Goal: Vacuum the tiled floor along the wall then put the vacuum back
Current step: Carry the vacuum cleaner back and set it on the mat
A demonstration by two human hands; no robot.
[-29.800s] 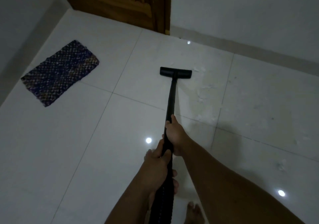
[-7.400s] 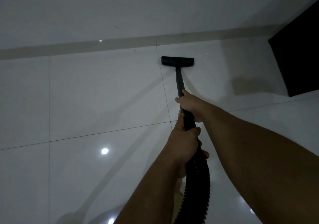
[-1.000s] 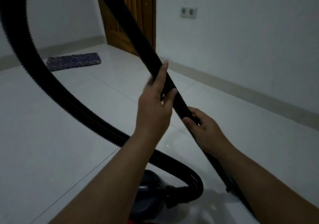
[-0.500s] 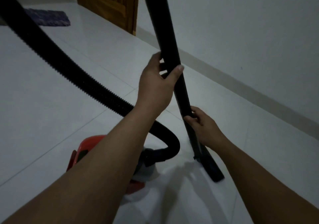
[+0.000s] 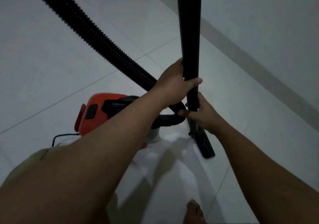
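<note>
So the black vacuum tube (image 5: pixel 189 34) is standing pretty much upright here, running from the top edge of the view down to the floor nozzle (image 5: pixel 205 145), which sits flat on the white tiled floor (image 5: pixel 51 68) close to the wall (image 5: pixel 276 25). Both hands are on the tube, one above the other.

The left hand (image 5: pixel 174 87) is the upper one. It's wrapped around the tube from the left side, with the thumb (image 5: pixel 194 82) curled across the front and the other fingers hidden behind the tube, so a full closed grip with the tube sitting deep in the palm. The right hand (image 5: pixel 201 116) is just below it, closed around the narrower lower part of the tube. Its fingers (image 5: pixel 185 112) hook around from the right and poke out on the left side, pressed together rather than spread.

The ribbed hose (image 5: pixel 96 34) comes down diagonally from the top left corner, passes behind the left wrist, loops round and plugs into the front of the red vacuum body (image 5: pixel 96 113). That body sits on the floor just left of the nozzle, partly hidden by the left forearm. A dark power cord (image 5: pixel 60 136) trails out of its back end. A bare foot (image 5: pixel 195 211) shows at the bottom edge.
</note>
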